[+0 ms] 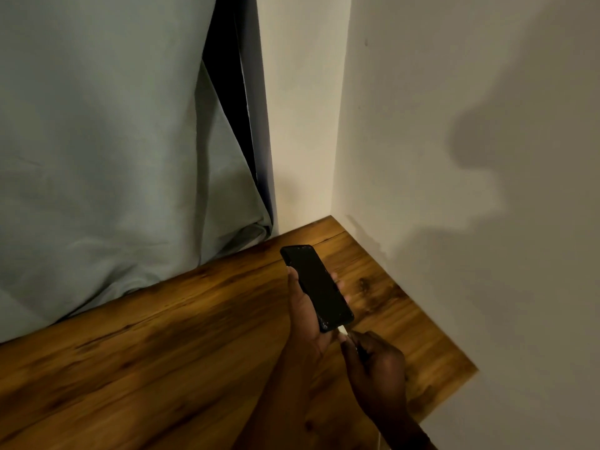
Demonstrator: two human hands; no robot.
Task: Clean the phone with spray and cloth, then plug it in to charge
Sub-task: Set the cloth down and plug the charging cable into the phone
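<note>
phone [316, 287]: slim, rigid, likely slick glass, held above wooden table [146, 352] | left hand [305, 316]: cradles its long edges, safest hold | right hand [373, 362]: pinches white charger plug [343, 332] at bottom port, seating unclear in dim light

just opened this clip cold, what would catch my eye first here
A dark phone held up over the wooden table near the wall corner, gripped by the left hand. Just below it, the right hand pinches a white charger plug at the phone's bottom end. A pale curtain fills the left side.
</note>
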